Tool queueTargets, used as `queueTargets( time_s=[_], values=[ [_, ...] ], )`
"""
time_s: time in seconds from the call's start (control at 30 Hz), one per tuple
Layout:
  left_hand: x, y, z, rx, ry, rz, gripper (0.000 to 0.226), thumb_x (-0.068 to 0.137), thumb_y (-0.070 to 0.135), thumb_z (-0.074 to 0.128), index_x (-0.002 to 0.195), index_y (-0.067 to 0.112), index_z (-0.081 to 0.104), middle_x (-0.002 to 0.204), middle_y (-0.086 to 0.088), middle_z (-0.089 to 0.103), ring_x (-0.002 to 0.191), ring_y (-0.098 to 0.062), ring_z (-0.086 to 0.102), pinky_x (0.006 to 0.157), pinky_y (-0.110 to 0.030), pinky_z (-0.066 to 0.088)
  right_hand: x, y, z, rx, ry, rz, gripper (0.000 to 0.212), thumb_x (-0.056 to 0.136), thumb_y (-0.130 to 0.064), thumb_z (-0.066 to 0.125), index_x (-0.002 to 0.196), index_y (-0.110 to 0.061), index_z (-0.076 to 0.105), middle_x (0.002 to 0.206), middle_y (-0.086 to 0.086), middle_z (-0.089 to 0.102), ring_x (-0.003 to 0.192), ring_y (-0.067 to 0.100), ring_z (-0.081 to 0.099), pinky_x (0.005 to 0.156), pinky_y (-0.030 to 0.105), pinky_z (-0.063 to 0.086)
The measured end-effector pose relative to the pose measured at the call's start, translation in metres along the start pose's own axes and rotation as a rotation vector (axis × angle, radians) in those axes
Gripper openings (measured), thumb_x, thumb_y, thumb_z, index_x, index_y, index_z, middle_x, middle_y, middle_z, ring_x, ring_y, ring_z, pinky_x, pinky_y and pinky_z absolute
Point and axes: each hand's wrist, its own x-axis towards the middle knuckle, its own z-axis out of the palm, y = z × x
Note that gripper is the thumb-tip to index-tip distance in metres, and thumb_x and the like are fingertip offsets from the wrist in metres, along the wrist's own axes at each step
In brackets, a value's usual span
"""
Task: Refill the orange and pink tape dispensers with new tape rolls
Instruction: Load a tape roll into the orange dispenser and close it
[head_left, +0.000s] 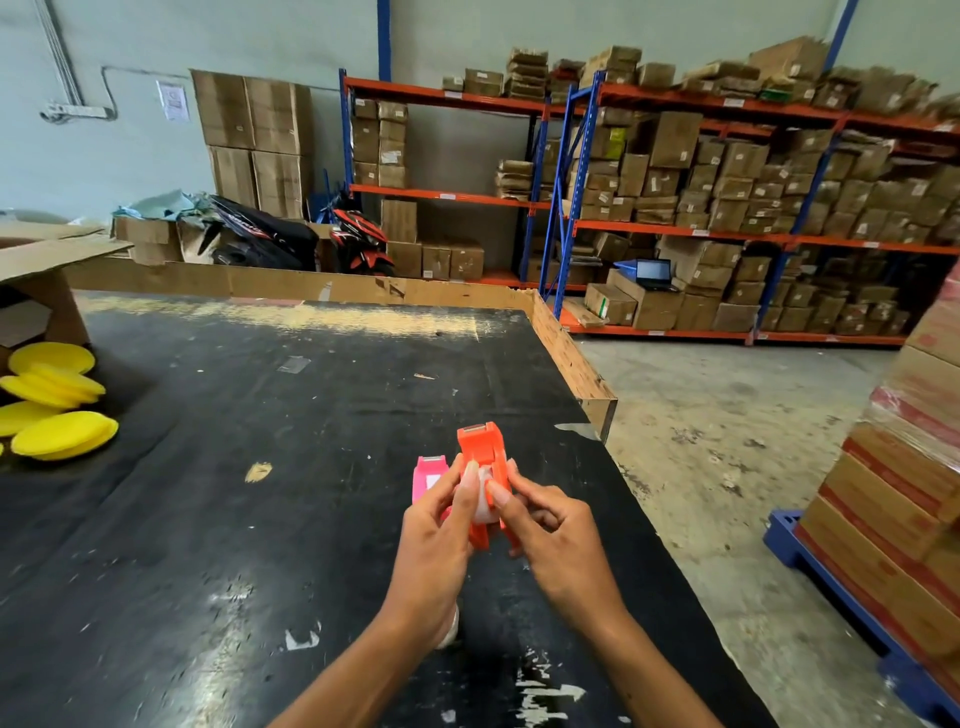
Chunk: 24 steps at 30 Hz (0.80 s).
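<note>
**Both hands on the orange dispenser, above the black table**

No brand or writing can be read on either dispenser; the labels on the shelf boxes are too blurred to make out.

The orange tape dispenser (483, 467) is held upright between the two hands, its long axis running up and away from the fingers, cutter end topmost. The left hand (434, 540) wraps its side, thumb laid along the pale tape roll (485, 499) seated in it. The right hand (550, 530) pinches the roll's near edge with thumb and forefinger, the other fingers curled in. The pink tape dispenser (428, 475) stands just beyond the left fingers, also upright.

Left of the fingers the table (260, 415) is bare until the yellow pads (57, 405); to the right its edge is near
</note>
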Motion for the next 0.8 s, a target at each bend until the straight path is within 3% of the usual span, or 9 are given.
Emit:
queueTargets(
  time_s=[0.1, 0.27, 0.33, 0.43, 0.5, 0.57, 0.63, 0.73, 0.8],
  values=[
    [-0.002, 0.001, 0.002, 0.036, -0.001, 0.042, 0.033, 0.097, 0.023, 0.046, 0.121, 0.012, 0.065, 0.113, -0.008, 0.075, 0.099, -0.016, 0.071, 0.073, -0.022, 0.056, -0.004, -0.004, 0.002, 0.014, 0.029, -0.013, 0.014, 0.076, -0.042, 0.065, 0.084, -0.052, 0.068, 0.093, 0.021, 0.061, 0.06, 0.002, 0.057, 0.057, 0.017, 0.051],
    [-0.003, 0.009, 0.0, 0.13, -0.054, 0.097, 0.028, 0.095, 0.023, 0.048, 0.114, 0.035, 0.064, 0.108, 0.011, 0.076, 0.105, -0.01, 0.07, 0.086, -0.023, 0.056, -0.004, 0.004, 0.001, -0.025, 0.048, -0.074, 0.018, 0.08, -0.042, 0.063, 0.093, -0.052, 0.07, 0.081, 0.001, 0.059, 0.068, 0.003, 0.057, 0.068, 0.024, 0.049],
    [-0.001, 0.013, -0.001, 0.158, -0.084, 0.098, 0.03, 0.095, 0.023, 0.048, 0.119, 0.036, 0.061, 0.113, 0.009, 0.075, 0.109, -0.011, 0.068, 0.091, -0.026, 0.054, -0.003, 0.005, -0.001, -0.054, 0.029, -0.097, 0.019, 0.08, -0.043, 0.062, 0.096, -0.051, 0.069, 0.084, 0.005, 0.061, 0.071, 0.009, 0.058, 0.068, 0.03, 0.051],
    [0.005, 0.017, -0.004, 0.134, -0.096, 0.086, 0.034, 0.093, 0.026, 0.051, 0.125, 0.03, 0.061, 0.118, 0.0, 0.073, 0.113, -0.016, 0.067, 0.093, -0.032, 0.053, 0.002, 0.001, -0.004, -0.151, 0.004, -0.141, 0.021, 0.082, -0.042, 0.063, 0.099, -0.054, 0.064, 0.093, 0.007, 0.065, 0.083, 0.017, 0.065, 0.082, 0.042, 0.057],
    [0.007, 0.017, -0.004, 0.111, -0.084, 0.075, 0.038, 0.092, 0.029, 0.052, 0.128, 0.027, 0.06, 0.12, -0.003, 0.072, 0.112, -0.017, 0.067, 0.087, -0.028, 0.055, 0.007, -0.004, -0.008, -0.204, -0.007, -0.157, 0.03, 0.08, -0.045, 0.063, 0.107, -0.055, 0.057, 0.095, 0.005, 0.066, 0.087, 0.017, 0.066, 0.082, 0.039, 0.058],
    [0.007, 0.018, -0.004, 0.098, -0.089, 0.071, 0.04, 0.092, 0.027, 0.052, 0.131, 0.025, 0.058, 0.119, -0.005, 0.072, 0.109, -0.017, 0.069, 0.079, -0.024, 0.057, 0.013, -0.011, -0.015, -0.201, -0.07, -0.112, 0.051, 0.079, -0.045, 0.063, 0.125, -0.052, 0.043, 0.094, 0.001, 0.064, 0.082, 0.008, 0.064, 0.076, 0.026, 0.058],
    [0.006, 0.018, -0.003, 0.085, -0.123, 0.064, 0.039, 0.091, 0.025, 0.051, 0.129, 0.024, 0.059, 0.115, -0.006, 0.073, 0.104, -0.017, 0.071, 0.075, -0.022, 0.057, 0.017, -0.016, -0.023, -0.221, -0.165, -0.075, 0.065, 0.085, -0.036, 0.062, 0.14, -0.043, 0.027, 0.089, -0.004, 0.058, 0.075, 0.001, 0.058, 0.074, 0.02, 0.056],
    [0.003, 0.022, -0.004, 0.081, -0.169, 0.072, 0.036, 0.092, 0.021, 0.049, 0.126, 0.026, 0.058, 0.109, -0.001, 0.076, 0.102, -0.015, 0.072, 0.074, -0.021, 0.057, 0.018, -0.017, -0.026, -0.23, -0.213, -0.1, 0.067, 0.088, -0.029, 0.06, 0.145, -0.034, 0.025, 0.086, -0.006, 0.053, 0.072, -0.003, 0.05, 0.076, 0.019, 0.054],
    [0.003, 0.024, -0.005, 0.09, -0.191, 0.082, 0.034, 0.093, 0.021, 0.048, 0.124, 0.029, 0.059, 0.109, 0.002, 0.076, 0.103, -0.014, 0.071, 0.075, -0.02, 0.057, 0.015, -0.015, -0.024, -0.217, -0.199, -0.11, 0.067, 0.085, -0.036, 0.06, 0.142, -0.039, 0.025, 0.095, 0.008, 0.055, 0.079, 0.007, 0.052, 0.08, 0.022, 0.055]
  ],
)
